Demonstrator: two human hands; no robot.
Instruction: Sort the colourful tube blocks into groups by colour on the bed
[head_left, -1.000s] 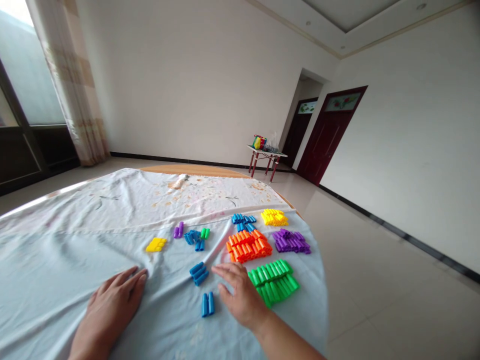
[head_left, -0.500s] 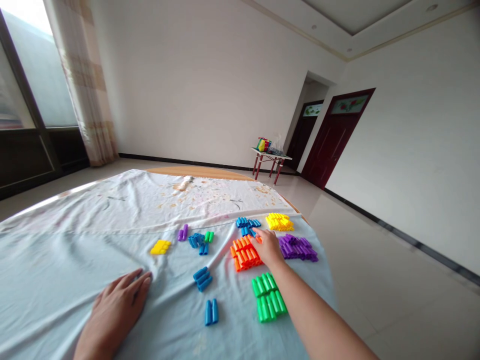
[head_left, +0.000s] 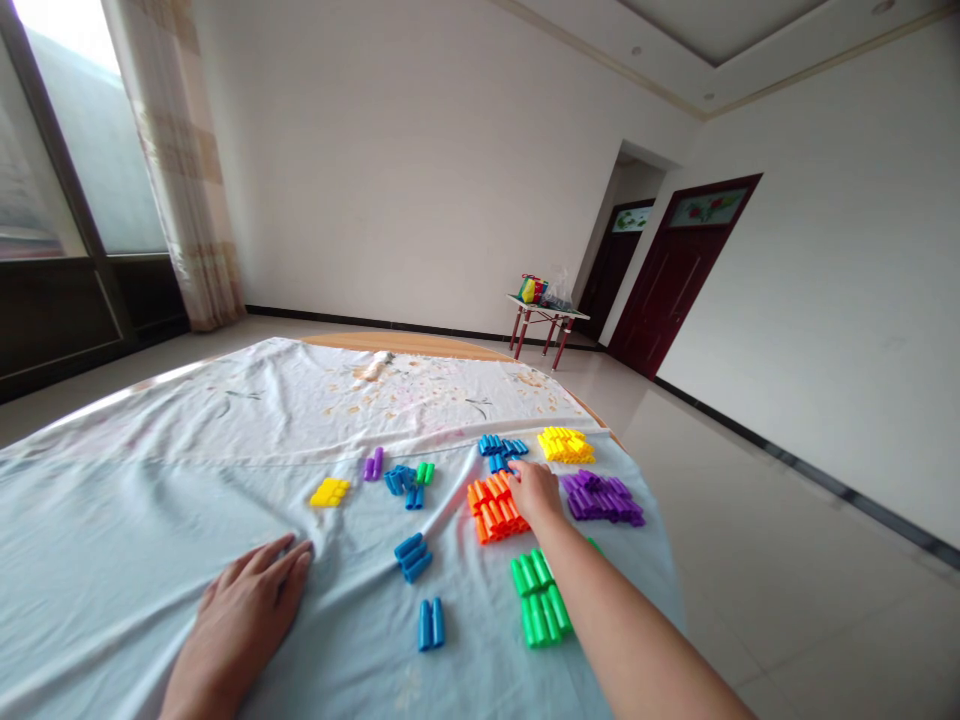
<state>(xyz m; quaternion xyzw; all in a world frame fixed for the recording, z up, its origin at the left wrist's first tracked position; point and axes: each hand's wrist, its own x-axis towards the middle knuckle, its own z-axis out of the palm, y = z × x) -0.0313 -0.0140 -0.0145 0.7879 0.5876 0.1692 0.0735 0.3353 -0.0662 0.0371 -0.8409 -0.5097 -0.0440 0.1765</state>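
Observation:
My left hand (head_left: 244,615) lies flat on the pale blue cloth with its fingers stretched out and holds nothing. Over the right edge of the orange tubes (head_left: 496,508), my right hand (head_left: 536,492) has its fingers bent together; whatever they pinch is hidden. Just beyond its fingertips are blue tubes (head_left: 502,446). Purple tubes (head_left: 604,498) lie to its right, yellow tubes (head_left: 566,445) farther back, and green tubes (head_left: 540,598) nearer, partly behind the forearm. Smaller blue groups (head_left: 413,557) and a blue pair (head_left: 431,625) rest between my hands.
A small yellow group (head_left: 330,492), a purple pair (head_left: 373,464) and a green pair (head_left: 425,473) lie left of centre. The cloth (head_left: 360,640) has wrinkles. Beyond the round table stands a small side table (head_left: 551,308) with bags on it.
The whole view has shifted slightly, moving the table and tubes a little to the right in the picture. My right hand stays by the orange and blue tubes; my left hand remains flat.

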